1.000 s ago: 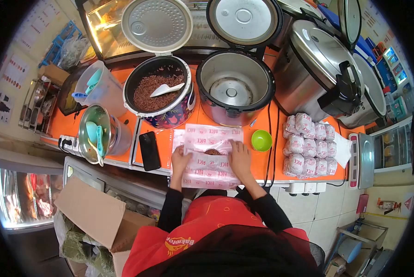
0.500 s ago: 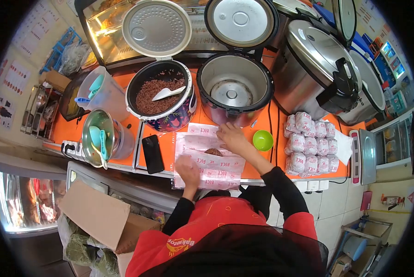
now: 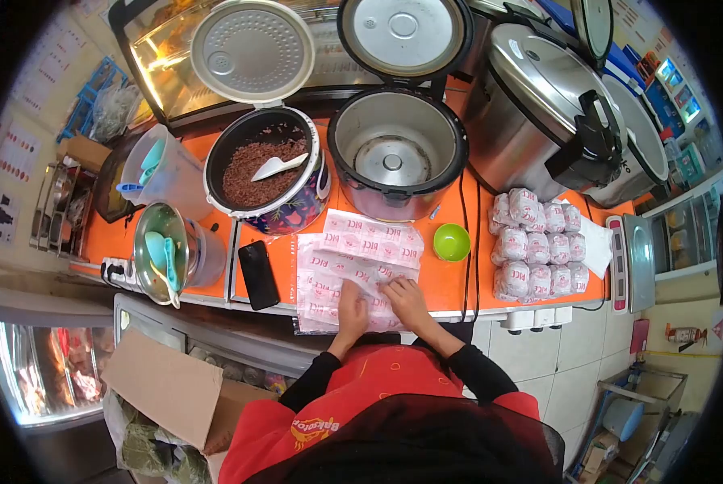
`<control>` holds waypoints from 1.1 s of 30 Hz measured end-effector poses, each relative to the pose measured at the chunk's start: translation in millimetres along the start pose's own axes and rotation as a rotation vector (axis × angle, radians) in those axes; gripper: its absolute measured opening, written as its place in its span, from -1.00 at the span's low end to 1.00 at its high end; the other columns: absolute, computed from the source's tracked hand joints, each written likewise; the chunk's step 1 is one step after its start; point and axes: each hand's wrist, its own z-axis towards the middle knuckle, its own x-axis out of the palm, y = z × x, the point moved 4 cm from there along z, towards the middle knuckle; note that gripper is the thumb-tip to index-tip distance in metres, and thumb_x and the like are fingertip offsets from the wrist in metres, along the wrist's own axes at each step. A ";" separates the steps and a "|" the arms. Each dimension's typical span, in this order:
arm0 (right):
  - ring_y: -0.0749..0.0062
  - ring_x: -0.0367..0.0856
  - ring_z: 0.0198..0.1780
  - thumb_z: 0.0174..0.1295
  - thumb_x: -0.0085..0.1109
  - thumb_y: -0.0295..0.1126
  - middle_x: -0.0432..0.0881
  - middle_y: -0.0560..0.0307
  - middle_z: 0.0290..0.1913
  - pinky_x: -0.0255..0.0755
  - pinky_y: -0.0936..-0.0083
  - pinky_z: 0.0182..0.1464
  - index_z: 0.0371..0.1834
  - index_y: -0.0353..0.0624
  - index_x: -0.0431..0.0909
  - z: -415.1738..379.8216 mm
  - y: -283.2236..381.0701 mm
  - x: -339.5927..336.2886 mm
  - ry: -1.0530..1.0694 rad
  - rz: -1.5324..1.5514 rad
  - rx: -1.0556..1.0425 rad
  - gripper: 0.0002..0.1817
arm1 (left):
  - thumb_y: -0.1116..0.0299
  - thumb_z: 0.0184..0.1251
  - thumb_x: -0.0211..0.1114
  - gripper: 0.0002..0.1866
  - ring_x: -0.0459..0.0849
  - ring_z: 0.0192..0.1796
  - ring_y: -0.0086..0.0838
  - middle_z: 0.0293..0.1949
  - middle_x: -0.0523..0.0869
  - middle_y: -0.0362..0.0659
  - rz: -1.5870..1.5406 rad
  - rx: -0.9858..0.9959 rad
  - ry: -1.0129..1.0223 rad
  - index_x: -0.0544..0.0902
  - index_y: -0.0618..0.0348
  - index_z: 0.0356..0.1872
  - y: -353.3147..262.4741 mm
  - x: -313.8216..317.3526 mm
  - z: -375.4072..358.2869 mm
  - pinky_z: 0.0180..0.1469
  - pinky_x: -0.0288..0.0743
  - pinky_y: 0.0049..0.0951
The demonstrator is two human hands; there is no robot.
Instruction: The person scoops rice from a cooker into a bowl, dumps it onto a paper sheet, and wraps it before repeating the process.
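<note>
Sheets of printed pink-and-white wrapping paper [image 3: 369,239] lie at the counter's front edge, and a fold of the paper stands up near my body. My left hand [image 3: 353,311] has its fingers curled on the left part of this fold. On its right part, my right hand [image 3: 407,302] grips with bent fingers. Paper and hands hide the small mound of brown rice. Beyond the sheets stands an open rice cooker of reddish-brown rice [image 3: 244,179], a white rice paddle [image 3: 279,166] resting in it. A green bowl [image 3: 452,243] sits right of the paper.
An open cooker pot [image 3: 398,161] stands behind the paper, a large steel cooker [image 3: 531,113] to its right. Several wrapped rice parcels [image 3: 535,250] are stacked near a scale [image 3: 617,266]. A black phone [image 3: 258,275] and containers with turquoise utensils [image 3: 165,256] are at left.
Both hands have come together at the near part of the paper, the right one moving down from the far edge. The paper now covers the rice mound. The view has shifted slightly.
</note>
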 end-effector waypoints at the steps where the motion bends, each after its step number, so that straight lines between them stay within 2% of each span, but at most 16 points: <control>1: 0.28 0.50 -0.16 -0.10 0.10 -0.50 0.51 0.18 -0.33 0.36 0.37 -0.11 -0.29 -0.08 0.56 -4.7 -1.9 3.5 -0.017 -0.001 0.014 -0.76 | 0.50 0.06 0.12 -0.57 0.15 0.40 -0.11 0.10 0.46 0.06 -0.076 -0.140 -0.263 0.48 0.20 0.05 0.9 -1.7 0.6 0.36 0.00 0.03; 2: 0.29 0.49 -0.16 -0.11 0.10 -0.50 0.50 0.18 -0.34 0.35 0.38 -0.11 -0.30 -0.08 0.56 -9.4 -4.5 6.6 -0.035 -0.004 0.029 -0.76 | 0.53 0.04 0.12 -0.57 0.14 0.40 -0.11 0.08 0.47 0.06 -0.151 -0.280 -0.525 0.48 0.20 0.03 3.9 -4.7 -0.8 0.37 -0.01 0.04; 3: 0.29 0.49 -0.16 -0.12 0.10 -0.51 0.49 0.18 -0.35 0.35 0.38 -0.12 -0.31 -0.08 0.55 -12.1 -6.6 7.8 -0.045 -0.001 0.037 -0.77 | 0.53 0.04 0.13 -0.59 0.17 0.39 -0.12 0.07 0.48 0.05 0.069 -0.023 -0.475 0.49 0.20 0.01 -4.5 -11.4 11.9 0.36 0.00 0.03; 5: 0.28 0.48 -0.15 -0.14 0.10 -0.53 0.48 0.17 -0.36 0.35 0.37 -0.13 -0.34 -0.08 0.54 -15.6 -9.2 8.8 -0.062 0.008 0.050 -0.77 | 0.55 0.04 0.15 -0.64 0.22 0.38 -0.15 0.05 0.50 0.03 0.499 0.494 -0.357 0.52 0.19 -0.05 -12.2 -34.3 38.5 0.35 0.03 0.01; 8: 0.26 0.47 -0.17 -0.19 0.09 -0.56 0.46 0.16 -0.38 0.35 0.36 -0.15 -0.38 -0.08 0.51 -14.9 -6.7 7.3 -0.060 0.008 0.068 -0.77 | 0.53 0.00 0.19 -0.74 0.42 0.22 -0.17 -0.10 0.56 -0.05 0.594 0.658 0.115 0.55 0.18 -0.20 -11.5 -41.9 56.0 0.25 0.21 -0.02; 11: 0.25 0.46 -0.18 -0.24 0.10 -0.58 0.46 0.16 -0.38 0.34 0.34 -0.17 -0.39 -0.09 0.50 -15.6 -9.0 12.0 -0.036 0.020 0.104 -0.75 | 0.48 -0.06 0.20 -0.80 0.56 -0.01 -0.24 -0.25 0.57 -0.13 0.481 0.634 0.221 0.56 0.20 -0.33 23.0 -43.4 54.0 0.07 0.40 -0.14; 12: 0.23 0.47 -0.16 -0.22 0.11 -0.58 0.48 0.15 -0.35 0.34 0.34 -0.15 -0.38 -0.09 0.51 -15.0 -11.3 12.5 -0.026 0.030 0.128 -0.75 | 0.48 -0.15 0.20 -0.76 0.56 -0.17 -0.25 -0.32 0.54 -0.11 0.427 0.629 0.232 0.56 0.23 -0.34 20.9 -44.5 55.0 -0.06 0.48 -0.27; 15: 0.21 0.50 -0.10 -0.15 0.14 -0.56 0.54 0.12 -0.27 0.35 0.32 -0.05 -0.34 -0.12 0.52 -13.9 -17.9 13.2 0.005 0.080 0.200 -0.77 | 0.53 -0.12 0.24 -0.77 0.60 -0.13 -0.25 -0.27 0.60 -0.08 0.359 0.549 0.352 0.58 0.27 -0.32 28.4 -41.6 48.9 -0.05 0.51 -0.32; 18: 0.24 0.52 -0.02 -0.06 0.16 -0.50 0.59 0.12 -0.16 0.34 0.30 0.09 -0.25 -0.14 0.54 -11.5 -19.4 3.8 0.012 0.136 0.242 -0.76 | 0.61 -0.07 0.25 -0.80 0.62 -0.08 -0.18 -0.21 0.66 -0.06 0.235 0.380 0.326 0.59 0.28 -0.32 25.2 -48.0 41.3 -0.06 0.53 -0.27; 20: 0.24 0.54 0.01 -0.05 0.19 -0.49 0.61 0.10 -0.13 0.31 0.28 0.17 -0.21 -0.15 0.56 -10.8 -16.7 -5.7 0.004 0.144 0.250 -0.73 | 0.62 -0.03 0.25 -0.79 0.61 -0.02 -0.16 -0.17 0.67 -0.04 0.175 0.322 0.290 0.60 0.29 -0.29 0.9 -56.3 36.3 -0.01 0.51 -0.26; 21: 0.25 0.54 0.01 -0.03 0.19 -0.48 0.62 0.09 -0.14 0.31 0.31 0.17 -0.18 -0.14 0.56 -11.8 -20.1 -5.4 0.020 0.089 0.198 -0.72 | 0.62 -0.01 0.26 -0.79 0.60 0.01 -0.15 -0.15 0.68 -0.03 0.145 0.293 0.271 0.60 0.30 -0.27 -5.9 -58.8 35.1 0.02 0.50 -0.25; 23: 0.25 0.55 0.02 -0.01 0.20 -0.45 0.63 0.08 -0.16 0.31 0.36 0.18 -0.14 -0.13 0.55 -14.3 -30.8 -0.8 0.050 -0.020 0.093 -0.69 | 0.61 0.00 0.26 -0.80 0.59 0.03 -0.14 -0.14 0.68 -0.03 0.173 0.323 0.270 0.60 0.29 -0.28 2.4 -56.4 31.5 0.03 0.49 -0.24; 27: 0.23 0.56 -0.08 0.04 0.15 -0.40 0.63 0.08 -0.27 0.34 0.30 0.10 -0.13 -0.10 0.56 -6.3 -39.3 6.1 0.065 -0.083 0.073 -0.73 | 0.58 0.03 0.26 -0.78 0.61 -0.02 -0.12 -0.22 0.68 -0.03 0.253 0.399 0.235 0.59 0.27 -0.23 15.2 -48.6 33.5 -0.01 0.48 -0.20; 30: 0.21 0.55 -0.16 0.08 0.04 -0.42 0.61 0.09 -0.32 0.34 0.27 0.02 -0.15 -0.10 0.58 7.3 -38.9 18.0 0.086 -0.118 0.192 -0.74 | 0.56 0.02 0.28 -0.71 0.62 -0.16 -0.11 -0.34 0.65 -0.04 0.266 0.234 0.210 0.56 0.25 -0.16 19.3 -41.1 44.6 -0.05 0.46 -0.19; 32: 0.22 0.53 -0.17 0.07 0.04 -0.42 0.59 0.10 -0.30 0.32 0.23 0.01 -0.14 -0.09 0.58 19.2 -40.5 25.3 0.161 -0.150 0.313 -0.73 | 0.50 0.00 0.34 -0.66 0.58 -0.13 -0.12 -0.30 0.62 -0.04 0.256 -0.042 0.282 0.57 0.25 -0.12 23.2 -34.2 56.5 -0.05 0.46 -0.19; 33: 0.21 0.53 -0.14 0.03 0.12 -0.38 0.59 0.09 -0.23 0.31 0.20 0.02 -0.12 -0.08 0.56 26.3 -40.3 26.2 0.179 -0.227 0.296 -0.70 | 0.46 -0.01 0.36 -0.63 0.56 -0.12 -0.12 -0.28 0.60 -0.04 0.250 -0.181 0.318 0.57 0.25 -0.10 22.0 -32.4 64.1 -0.05 0.45 -0.20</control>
